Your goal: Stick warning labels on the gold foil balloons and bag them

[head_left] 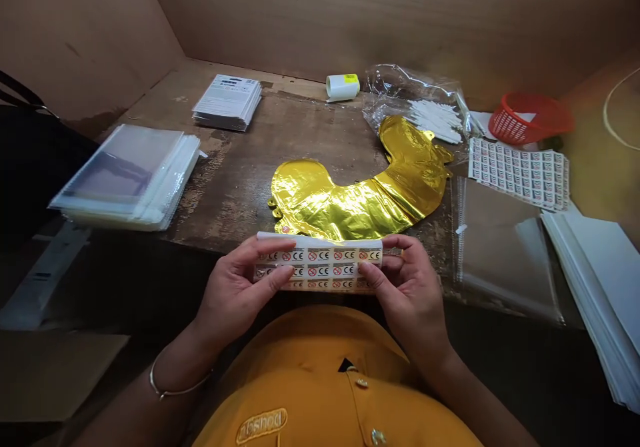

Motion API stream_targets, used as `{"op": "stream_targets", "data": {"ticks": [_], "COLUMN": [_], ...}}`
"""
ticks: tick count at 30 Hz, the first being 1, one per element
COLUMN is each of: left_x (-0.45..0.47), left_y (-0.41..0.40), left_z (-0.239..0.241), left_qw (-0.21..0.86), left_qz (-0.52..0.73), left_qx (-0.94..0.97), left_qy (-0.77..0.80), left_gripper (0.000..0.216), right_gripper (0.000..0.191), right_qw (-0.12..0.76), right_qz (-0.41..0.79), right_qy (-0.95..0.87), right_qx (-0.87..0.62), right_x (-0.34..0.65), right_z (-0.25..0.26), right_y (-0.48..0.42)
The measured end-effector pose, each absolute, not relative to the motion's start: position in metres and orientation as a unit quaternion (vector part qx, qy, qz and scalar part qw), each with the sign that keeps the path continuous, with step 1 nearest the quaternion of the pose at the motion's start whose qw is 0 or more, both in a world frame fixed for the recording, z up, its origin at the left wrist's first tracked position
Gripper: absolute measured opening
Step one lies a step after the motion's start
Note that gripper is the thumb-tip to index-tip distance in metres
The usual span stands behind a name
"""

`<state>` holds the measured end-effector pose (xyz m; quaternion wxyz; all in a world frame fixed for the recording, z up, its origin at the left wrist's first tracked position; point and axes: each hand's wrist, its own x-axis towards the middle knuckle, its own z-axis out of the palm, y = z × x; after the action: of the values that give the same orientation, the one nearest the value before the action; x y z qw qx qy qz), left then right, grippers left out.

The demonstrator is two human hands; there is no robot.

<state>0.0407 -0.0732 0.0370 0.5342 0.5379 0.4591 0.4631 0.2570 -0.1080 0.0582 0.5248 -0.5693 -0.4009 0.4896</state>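
- I see left hand point(234, 290) and right hand point(409, 290) pinching the sticker strip point(320, 270) by its ends, keeping it flat.
- Foil balloon point(360, 197) lies just beyond, near the front edge of the bench point(240, 167).

One head-worn view, tilted forward and down across worn brown wooden table point(240, 180). Crumpled gold foil balloon point(360, 197) mid-frame, close. Nearer than it, just under lens: left hand point(235, 290), right hand point(413, 290) on white printed label strip point(320, 264).
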Motion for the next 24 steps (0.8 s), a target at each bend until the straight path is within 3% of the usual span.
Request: {"op": "stream_targets", "data": {"ticks": [4, 8, 14, 19, 24], "left_x": [0.045, 0.047, 0.045, 0.045, 0.041], "left_y": [-0.07, -0.071, -0.072, -0.073, -0.071], "left_z": [0.036, 0.04, 0.049, 0.05, 0.057], "left_qw": [0.51, 0.494, 0.501, 0.389, 0.193], "left_qz": [0.45, 0.432, 0.411, 0.402, 0.391], "left_qx": [0.546, 0.562, 0.574, 0.64, 0.753], "left_qy": [0.489, 0.504, 0.5, 0.526, 0.492], "left_gripper": [0.023, 0.03, 0.022, 0.012, 0.004], "right_gripper": [0.054, 0.024, 0.006, 0.005, 0.004], "right_qw": [0.506, 0.453, 0.436, 0.409, 0.408], "right_qz": [0.471, 0.422, 0.344, 0.31, 0.201], "right_qy": [-0.461, -0.524, -0.548, -0.588, -0.625], "right_qx": [-0.557, -0.585, -0.625, -0.626, -0.635], "right_x": [0.263, 0.272, 0.273, 0.276, 0.282], "right_z": [0.06, 0.058, 0.062, 0.068, 0.07], "right_y": [-0.108, -0.106, -0.109, -0.11, -0.109]}}
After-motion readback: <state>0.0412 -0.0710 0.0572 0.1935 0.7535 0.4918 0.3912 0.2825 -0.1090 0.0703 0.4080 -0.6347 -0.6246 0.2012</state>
